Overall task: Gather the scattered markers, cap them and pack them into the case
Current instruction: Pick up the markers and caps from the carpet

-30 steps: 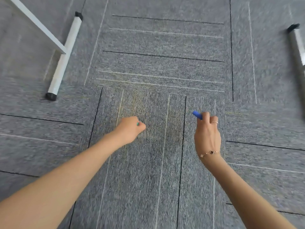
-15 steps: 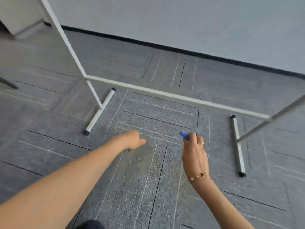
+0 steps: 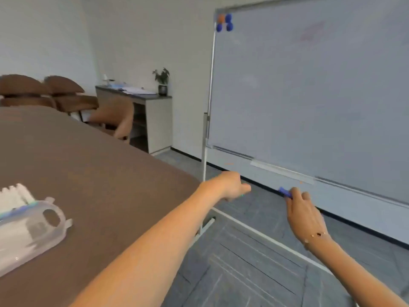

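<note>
Whereas the frame half a second back looked down at grey carpet and the whiteboard's foot rails, the view has now swung up to take in the room; both arms remain outstretched at about the same spacing.

Right hand [image 3: 303, 209]: fingers curled, pinching a small blue marker piece [image 3: 285, 192] whose end sticks out past the fingertips toward the left, same grip as before. Blur prevents telling cap from pen body.

Left hand [image 3: 232, 185]: closed into a loose fist. A speck of green shows at its underside; what it holds, if anything, I cannot tell.

Surface and room: a large brown table [image 3: 93, 173] fills the left side. A white-framed rolling whiteboard [image 3: 309, 85] stands at right, with a cluster of blue and orange round magnets [image 3: 224, 22] at its upper left corner. Grey striped carpet tiles [image 3: 254, 262] cover the floor under the hands. Beyond the table stand brown padded chairs [image 3: 70, 96] and a pale cabinet [image 3: 152, 116] carrying a small potted plant [image 3: 162, 82].

Task items: a clear plastic zip case with a cut-out handle [image 3: 33, 231] lies on the table at the left edge, white contents visible through it, well apart from both hands. The blue piece is held in the air in front of the whiteboard's lower rail.
</note>
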Available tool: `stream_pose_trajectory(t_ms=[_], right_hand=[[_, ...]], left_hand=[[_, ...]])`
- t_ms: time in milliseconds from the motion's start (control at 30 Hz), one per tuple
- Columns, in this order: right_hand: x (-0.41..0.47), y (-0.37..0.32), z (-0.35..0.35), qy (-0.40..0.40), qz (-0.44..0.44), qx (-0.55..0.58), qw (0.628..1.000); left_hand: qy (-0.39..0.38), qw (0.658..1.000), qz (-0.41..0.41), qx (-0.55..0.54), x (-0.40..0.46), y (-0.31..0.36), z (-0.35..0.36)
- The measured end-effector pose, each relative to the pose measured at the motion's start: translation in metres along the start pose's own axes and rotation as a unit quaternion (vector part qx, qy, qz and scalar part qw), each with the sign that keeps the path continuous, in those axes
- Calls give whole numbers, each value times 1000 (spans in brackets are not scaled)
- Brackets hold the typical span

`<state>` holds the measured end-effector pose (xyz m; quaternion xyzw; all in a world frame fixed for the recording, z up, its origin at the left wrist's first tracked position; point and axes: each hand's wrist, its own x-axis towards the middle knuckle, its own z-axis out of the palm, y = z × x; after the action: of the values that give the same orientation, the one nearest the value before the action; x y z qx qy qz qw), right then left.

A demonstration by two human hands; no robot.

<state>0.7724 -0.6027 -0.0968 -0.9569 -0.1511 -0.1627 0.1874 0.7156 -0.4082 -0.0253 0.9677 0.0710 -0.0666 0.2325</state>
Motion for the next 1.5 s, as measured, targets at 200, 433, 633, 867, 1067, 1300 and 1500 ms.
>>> stream_pose_trajectory(t_ms=[200,433,633,867,1067,1300,1500], right_hand=[[14,-156,-43,25,-129,67,989],[-3,-360,-7,-63,-278,105,953],[-37,-512,41,-164,-448,76,876],[-50,-607,110,-247,-601,-16,760],[-31,-644,159,-273,-636,-35,721],[-15,-661,197,-382,-594,99,701],[-7,-655,223,-450,-535,254,668]], left_hand=[[112,991,-56,54,-144,-87,-147],[180,958,-219,42,-296,-272,-221],[199,934,-296,-14,-363,-400,-217],[213,935,-285,-2,-358,-486,-187],[231,935,-264,-51,-327,-517,-166],[293,923,-204,-145,-260,-536,-160],[327,922,-162,-130,-252,-553,-147]])
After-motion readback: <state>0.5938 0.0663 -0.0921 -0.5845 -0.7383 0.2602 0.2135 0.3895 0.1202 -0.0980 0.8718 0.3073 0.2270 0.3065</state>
